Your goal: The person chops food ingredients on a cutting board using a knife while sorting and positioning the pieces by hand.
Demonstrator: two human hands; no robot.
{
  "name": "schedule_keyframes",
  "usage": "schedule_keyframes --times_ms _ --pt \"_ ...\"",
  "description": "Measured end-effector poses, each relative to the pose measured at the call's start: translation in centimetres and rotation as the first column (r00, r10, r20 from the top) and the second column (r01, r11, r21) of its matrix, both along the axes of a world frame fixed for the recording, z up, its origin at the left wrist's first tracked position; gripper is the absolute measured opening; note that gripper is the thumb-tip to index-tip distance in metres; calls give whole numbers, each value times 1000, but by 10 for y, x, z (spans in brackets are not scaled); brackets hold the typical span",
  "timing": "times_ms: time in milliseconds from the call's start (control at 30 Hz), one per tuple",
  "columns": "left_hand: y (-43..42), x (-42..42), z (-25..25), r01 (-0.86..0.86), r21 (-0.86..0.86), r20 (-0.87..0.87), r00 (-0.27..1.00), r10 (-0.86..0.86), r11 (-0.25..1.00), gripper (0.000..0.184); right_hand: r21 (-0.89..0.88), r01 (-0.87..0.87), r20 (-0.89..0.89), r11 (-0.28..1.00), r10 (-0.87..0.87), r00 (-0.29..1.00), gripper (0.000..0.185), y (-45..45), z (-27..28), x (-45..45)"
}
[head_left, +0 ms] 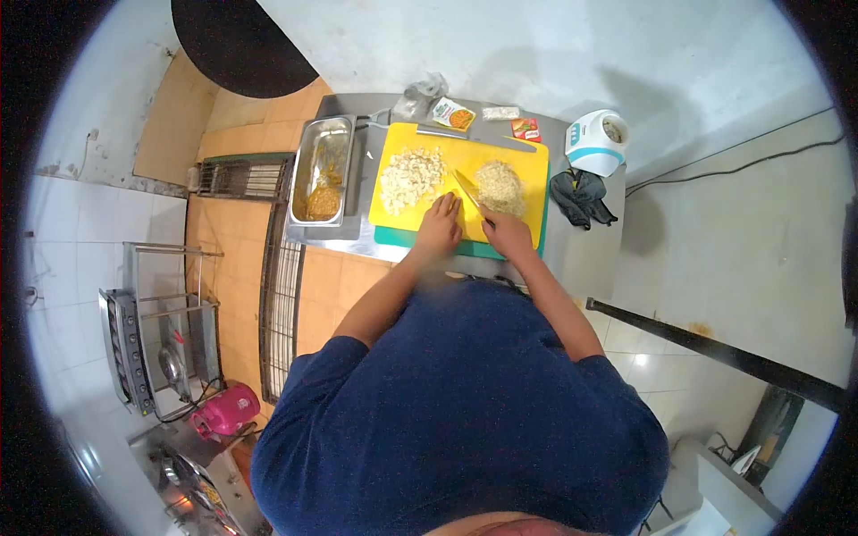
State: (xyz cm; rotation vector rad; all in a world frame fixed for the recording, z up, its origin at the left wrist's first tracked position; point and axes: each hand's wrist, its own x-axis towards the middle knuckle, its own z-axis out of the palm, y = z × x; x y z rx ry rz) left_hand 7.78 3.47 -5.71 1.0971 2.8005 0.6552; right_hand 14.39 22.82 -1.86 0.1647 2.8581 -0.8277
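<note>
My right hand [508, 234] is closed round the handle of a kitchen knife [466, 187]. The blade looks yellowish and points away to the left, over a yellow cutting board [474, 146]. My left hand [441, 229] rests on the board left of the knife, its fingers bent together near the blade; whatever lies under them is too small to make out. Ahead of the left hand spreads a pile of pale, coarsely chopped pieces [411, 179]. Right of the blade sits a mound of finer chopped pieces [500, 187]. A larger knife [496, 142] lies along the board's far edge.
A green board [483, 248] shows beneath the yellow one. Left stands a metal pan [298, 170] with brown food inside. Behind are a food packet [453, 114] and a red box [526, 130]. A white-and-blue appliance [594, 143] and black cloth-like item [583, 196] are right.
</note>
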Motion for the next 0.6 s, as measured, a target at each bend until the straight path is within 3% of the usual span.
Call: schedule_keyframes --times_ms 233,533,600 --pt "-2 0 0 16 37 13 1000 -16 999 67 59 -29 145 998 20 989 46 4 20 17" --pt "-4 -3 -4 26 39 58 998 -28 999 70 59 -16 140 998 8 990 43 2 20 18" --pt "-4 -3 -2 23 37 57 998 -25 999 71 -1 -5 90 1000 5 996 44 3 -2 13"
